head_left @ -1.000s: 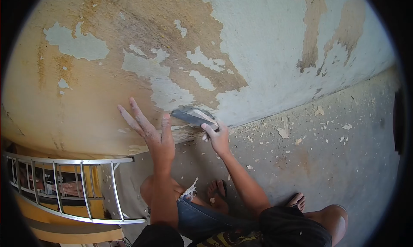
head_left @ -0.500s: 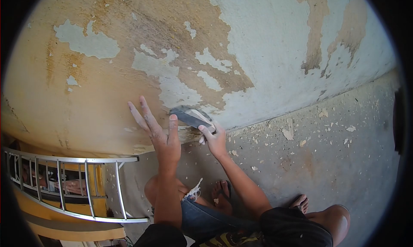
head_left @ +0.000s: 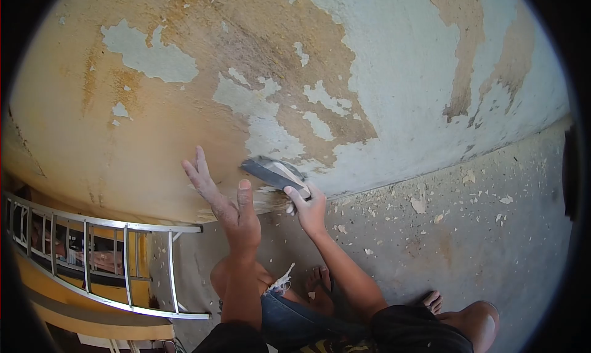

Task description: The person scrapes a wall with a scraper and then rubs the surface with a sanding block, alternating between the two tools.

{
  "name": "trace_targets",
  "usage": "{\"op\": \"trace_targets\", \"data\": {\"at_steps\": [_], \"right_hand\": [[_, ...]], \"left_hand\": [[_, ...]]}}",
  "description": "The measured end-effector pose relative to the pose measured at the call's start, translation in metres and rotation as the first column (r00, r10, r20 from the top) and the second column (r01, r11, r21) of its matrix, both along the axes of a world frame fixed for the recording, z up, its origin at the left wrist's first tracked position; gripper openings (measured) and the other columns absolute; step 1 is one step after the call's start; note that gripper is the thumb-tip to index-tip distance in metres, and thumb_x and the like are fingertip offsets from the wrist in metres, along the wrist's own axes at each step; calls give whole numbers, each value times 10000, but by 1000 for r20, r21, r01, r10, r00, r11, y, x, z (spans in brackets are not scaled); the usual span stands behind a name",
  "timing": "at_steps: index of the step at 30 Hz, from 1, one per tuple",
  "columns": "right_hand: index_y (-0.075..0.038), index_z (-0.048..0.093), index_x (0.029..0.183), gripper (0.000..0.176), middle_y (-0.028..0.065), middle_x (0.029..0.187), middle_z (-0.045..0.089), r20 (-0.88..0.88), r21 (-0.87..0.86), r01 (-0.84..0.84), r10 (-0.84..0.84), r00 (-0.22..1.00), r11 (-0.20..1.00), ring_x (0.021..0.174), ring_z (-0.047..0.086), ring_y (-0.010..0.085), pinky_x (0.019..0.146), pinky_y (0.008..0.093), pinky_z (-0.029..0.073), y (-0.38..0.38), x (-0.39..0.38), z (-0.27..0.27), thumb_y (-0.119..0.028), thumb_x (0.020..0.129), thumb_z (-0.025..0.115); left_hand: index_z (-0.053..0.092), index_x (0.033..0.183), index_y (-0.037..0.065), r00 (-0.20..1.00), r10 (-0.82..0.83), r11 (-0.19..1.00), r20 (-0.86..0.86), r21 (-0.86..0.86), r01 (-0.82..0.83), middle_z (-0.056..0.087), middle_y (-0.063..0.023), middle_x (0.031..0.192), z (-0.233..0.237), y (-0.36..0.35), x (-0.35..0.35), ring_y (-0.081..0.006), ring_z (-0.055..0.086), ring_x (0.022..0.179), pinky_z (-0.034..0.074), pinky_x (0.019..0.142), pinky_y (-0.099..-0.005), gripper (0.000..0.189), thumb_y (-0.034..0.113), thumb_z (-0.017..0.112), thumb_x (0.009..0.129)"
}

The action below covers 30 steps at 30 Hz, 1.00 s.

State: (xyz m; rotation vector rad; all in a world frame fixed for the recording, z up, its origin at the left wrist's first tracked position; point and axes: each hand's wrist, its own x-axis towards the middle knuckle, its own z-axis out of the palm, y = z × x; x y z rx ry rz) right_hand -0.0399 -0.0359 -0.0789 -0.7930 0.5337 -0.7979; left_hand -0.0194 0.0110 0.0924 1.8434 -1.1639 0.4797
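Observation:
My right hand (head_left: 311, 210) grips one end of a sanding block (head_left: 271, 173), a pale core with a dark grey sheet around it. The block's far end points up and left, close against the lower part of the peeling wall (head_left: 184, 116). My left hand (head_left: 233, 211) is raised in front of the wall to the left of the block. Its fingers are stretched out and apart, dusty, with nothing in them. Bare yellowish patches and flakes of pale paint cover the wall around the block.
A metal ladder (head_left: 89, 221) stands at the lower left. Paint chips (head_left: 418, 204) lie scattered over the grey concrete floor (head_left: 394, 254) along the wall's base. My knees and sandalled feet are below my arms.
The view has shifted slightly, so the wall appears lower and further right. My left hand has tilted, its fingers now closer together. My right hand keeps hold of the sanding block.

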Motion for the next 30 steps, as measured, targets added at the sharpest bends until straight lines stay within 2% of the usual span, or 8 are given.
{"op": "trace_targets", "data": {"at_steps": [3, 10, 14, 16, 17, 22, 24, 30], "right_hand": [[-23, 585, 784, 288, 29, 599, 590, 55, -19, -26, 27, 998, 999, 477, 585, 103, 438, 253, 428, -1, 0, 36, -224, 892, 762], [-19, 587, 802, 288, 30, 605, 596, -50, 79, 23, -20, 999, 997, 481, 586, 96, 436, 255, 431, 18, 6, -31, -233, 901, 751], [-16, 588, 810, 296, 27, 602, 590, 22, 75, 29, -31, 999, 997, 482, 588, 95, 434, 255, 431, 16, 10, 30, -242, 898, 757], [-5, 583, 858, 271, 40, 657, 616, 156, 45, -5, -2, 988, 999, 464, 561, 105, 429, 257, 427, 11, 8, 61, -228, 922, 723], [-9, 572, 796, 310, 34, 612, 595, 152, 48, 20, -27, 988, 999, 474, 583, 97, 427, 249, 422, 6, 4, 70, -237, 901, 753], [-2, 575, 796, 284, 30, 605, 597, 85, 77, 64, -71, 994, 995, 475, 586, 94, 431, 248, 432, 5, -1, 8, -203, 907, 742], [1, 586, 801, 271, 24, 594, 597, -54, -15, 161, -162, 985, 987, 478, 590, 93, 436, 247, 441, 3, -6, -2, -194, 903, 745], [4, 600, 820, 265, 36, 584, 597, 97, 25, 99, -101, 990, 995, 479, 586, 91, 442, 250, 418, -14, -11, 72, -194, 892, 760]], "left_hand": [[-55, 1578, 41, 1000, 7, 1000, 19, 12, -7, 152, -189, 1637, -1, 3, 2, -361, 118, 1509, 44, 1204, -524, 895, 197, 561, 947], [-73, 1581, 71, 998, 53, 997, 44, 50, -55, 157, -184, 1634, 7, 14, 7, -349, 161, 1494, 45, 1202, -544, 899, 233, 555, 958], [-66, 1583, 75, 1000, 11, 1000, -6, -9, -11, 156, -187, 1633, 5, 15, 8, -353, 156, 1497, 40, 1204, -540, 899, 241, 558, 959], [-66, 1585, 82, 1000, 22, 1000, -10, -22, -22, 157, -183, 1634, 3, 16, 9, -357, 145, 1502, 43, 1199, -547, 905, 253, 564, 958], [-66, 1585, 82, 1000, 23, 999, -6, -24, -23, 157, -183, 1634, 4, 17, 9, -357, 145, 1502, 43, 1199, -547, 905, 253, 564, 958], [-48, 1589, 90, 998, 64, 998, -24, 2, -64, 153, -162, 1643, 8, 12, 6, -351, 130, 1511, 25, 1191, -569, 894, 251, 561, 955], [-43, 1588, 84, 999, 38, 999, -10, -4, -38, 153, -161, 1644, 6, 11, 6, -351, 130, 1512, 23, 1192, -567, 887, 245, 557, 955], [44, 1583, 33, 995, 66, 996, 75, 56, -70, 156, -177, 1641, 0, 0, 3, -345, 137, 1512, 64, 1209, -505, 831, 241, 544, 953]]}}
